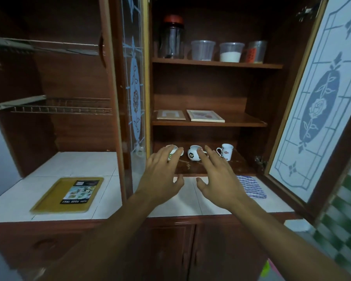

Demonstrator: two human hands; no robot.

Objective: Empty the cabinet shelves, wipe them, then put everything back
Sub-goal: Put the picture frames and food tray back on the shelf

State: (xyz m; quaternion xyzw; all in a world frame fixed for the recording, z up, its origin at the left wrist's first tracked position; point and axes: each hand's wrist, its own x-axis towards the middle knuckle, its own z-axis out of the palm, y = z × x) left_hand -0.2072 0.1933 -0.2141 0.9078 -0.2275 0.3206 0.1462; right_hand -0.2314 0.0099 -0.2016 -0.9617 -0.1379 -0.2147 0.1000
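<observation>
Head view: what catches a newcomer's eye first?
The left hand and the right hand reach, open, toward three white mugs on the bottom shelf of the open cabinet. A yellow food tray lies on the tiled counter at left; a striped cloth lies at right.

Cabinet (211, 94) doors are seen swung open. Three shelves are stocked. On the top one, a red-lidded jar (173, 40) is lined up with three plastic tubs (231, 52). Two framed pictures (205, 115) are laid flat on the middle one, and three mugs (226, 152) are stood on the bottom one. The left hand (160, 175) and right hand (217, 177) are held out with fingers spread, in front of the two leftmost mugs; actual contact can't be made out tbh. A striped cloth (251, 186) is folded on the tiled counter (190, 199), and a yellow tray (67, 195) is laid off to the left.
</observation>
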